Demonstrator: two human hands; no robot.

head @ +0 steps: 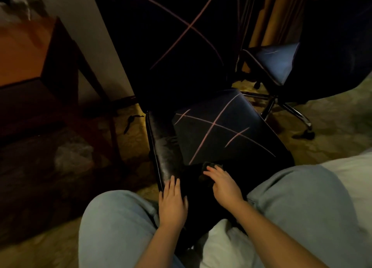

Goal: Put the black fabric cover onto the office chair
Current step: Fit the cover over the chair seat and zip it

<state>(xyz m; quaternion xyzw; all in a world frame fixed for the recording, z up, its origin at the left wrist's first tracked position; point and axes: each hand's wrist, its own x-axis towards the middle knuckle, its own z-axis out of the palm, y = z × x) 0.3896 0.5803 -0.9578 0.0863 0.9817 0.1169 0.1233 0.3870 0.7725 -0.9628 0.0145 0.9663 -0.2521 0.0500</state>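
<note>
On the seat of the nearest office chair (161, 146), the black fabric cover (219, 130) with its thin pink crossing lines lies stretched over the right and middle part. Left strip of the seat is bare: worn, shiny black padding shows from back to front edge. Front edge near the person looks bunched and dark; hard to read whether the hem is tucked under there. The backrest above shows the same pink-line pattern, so it appears covered already. Judgement: back done, seat perhaps two-thirds on; left side and front corner remain to be pulled over and tucked.

Left hand (173, 203) lies palm down on the bare front-left corner of the seat, fingers (172, 182) straight and close together, gripping nothing. Right hand (223, 184) reaches over the front edge, fingers curled onto a dark fold of the cover; whether they actually pinch it, cannot tell. Both forearms extend forward between the person's knees in pale jeans.

Second chair (277, 66) stands well apart, back right. Wooden counter (24, 56) at left.
</note>
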